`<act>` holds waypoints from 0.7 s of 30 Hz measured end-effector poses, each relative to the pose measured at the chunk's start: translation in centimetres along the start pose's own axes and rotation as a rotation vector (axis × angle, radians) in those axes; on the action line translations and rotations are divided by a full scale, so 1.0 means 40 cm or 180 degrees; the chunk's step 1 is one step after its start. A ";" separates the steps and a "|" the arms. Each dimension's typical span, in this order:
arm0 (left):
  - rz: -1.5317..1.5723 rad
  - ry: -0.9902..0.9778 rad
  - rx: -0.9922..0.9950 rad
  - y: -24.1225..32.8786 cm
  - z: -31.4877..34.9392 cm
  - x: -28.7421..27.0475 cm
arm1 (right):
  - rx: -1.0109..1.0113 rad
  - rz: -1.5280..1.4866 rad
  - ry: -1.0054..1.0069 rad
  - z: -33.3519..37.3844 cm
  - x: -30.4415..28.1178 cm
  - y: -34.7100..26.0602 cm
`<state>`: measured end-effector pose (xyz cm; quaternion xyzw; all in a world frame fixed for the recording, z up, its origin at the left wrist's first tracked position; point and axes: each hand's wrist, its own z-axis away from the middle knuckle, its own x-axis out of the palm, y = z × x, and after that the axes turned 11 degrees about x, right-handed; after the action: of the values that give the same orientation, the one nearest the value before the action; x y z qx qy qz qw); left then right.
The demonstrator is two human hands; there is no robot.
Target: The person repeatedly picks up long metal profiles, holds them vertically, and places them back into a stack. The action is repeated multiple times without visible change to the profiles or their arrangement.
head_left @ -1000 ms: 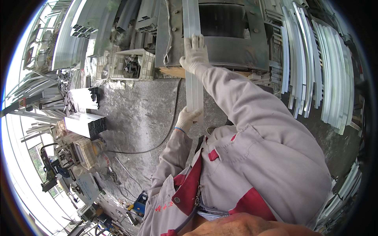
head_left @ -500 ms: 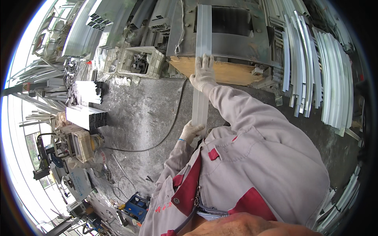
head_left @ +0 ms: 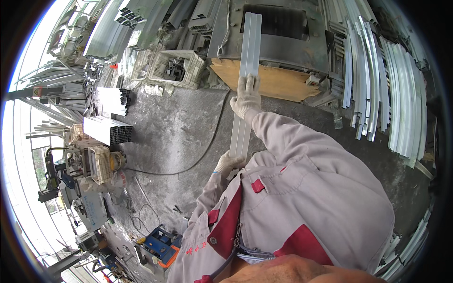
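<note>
A long, silvery metal profile [head_left: 251, 42] with lengthwise ridges stretches away from my body. My left hand [head_left: 229, 162], in a pale knitted work glove, grips its near end close to my jacket. Further along, my gloved right hand [head_left: 247, 96] holds the profile from above, fingers lying along it and thumb at its left edge. The profile's far end lies over a dark metal bench [head_left: 288, 49], beside a rectangular opening [head_left: 283, 22]. Whether it touches the bench I cannot tell.
A wooden board [head_left: 269, 84] fronts the bench. Long profiles [head_left: 406, 94] are stacked at right, and bundled tubes [head_left: 107, 129] lie at left. A crate [head_left: 191, 70] of metal pieces stands back left. One cable [head_left: 207, 146] crosses the floor; a blue-orange toolbox [head_left: 163, 245] sits lower left.
The profile has come slightly nearer to me, its far end drawn back over the bench. Both hands have moved a little closer with it, and the view has shifted slightly.
</note>
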<state>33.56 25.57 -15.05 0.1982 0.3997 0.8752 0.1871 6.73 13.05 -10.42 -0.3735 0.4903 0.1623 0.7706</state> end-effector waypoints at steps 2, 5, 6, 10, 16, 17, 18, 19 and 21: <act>-0.0095 -0.0034 -0.0064 -0.006 0.020 -0.005 | 0.0048 -0.0217 -0.0065 0.019 0.010 -0.002; -0.0458 -0.0021 -0.0225 -0.002 0.028 -0.006 | 0.0049 -0.0156 -0.0059 0.028 0.017 -0.002; -0.0374 -0.0088 -0.0104 0.005 0.025 -0.004 | 0.0003 -0.0281 0.0014 0.023 0.016 -0.002; -0.0375 -0.0183 -0.0062 0.063 0.008 0.014 | -0.0039 -0.0781 0.0001 -0.036 -0.004 0.002; 0.1052 -0.0486 -0.0255 0.219 -0.050 0.025 | -0.0207 -0.1932 0.0397 -0.243 -0.079 0.009; 0.1328 -0.0592 -0.0499 0.242 -0.083 0.041 | -0.0209 -0.2146 0.0411 -0.285 -0.097 0.014; 0.1550 -0.0877 -0.0344 0.264 -0.108 0.058 | -0.0175 -0.2338 0.0398 -0.325 -0.115 0.020; 0.1677 -0.1102 -0.0239 0.289 -0.135 0.078 | -0.0128 -0.2714 0.0294 -0.362 -0.133 0.027; 0.1792 -0.0982 -0.0240 0.336 -0.158 0.124 | -0.0076 -0.3549 -0.0168 -0.433 -0.164 0.053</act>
<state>23.91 15.83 -7.50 0.4243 0.2634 0.8664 0.0033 -8.61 2.50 -9.72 -0.5808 0.1972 -0.2550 0.7475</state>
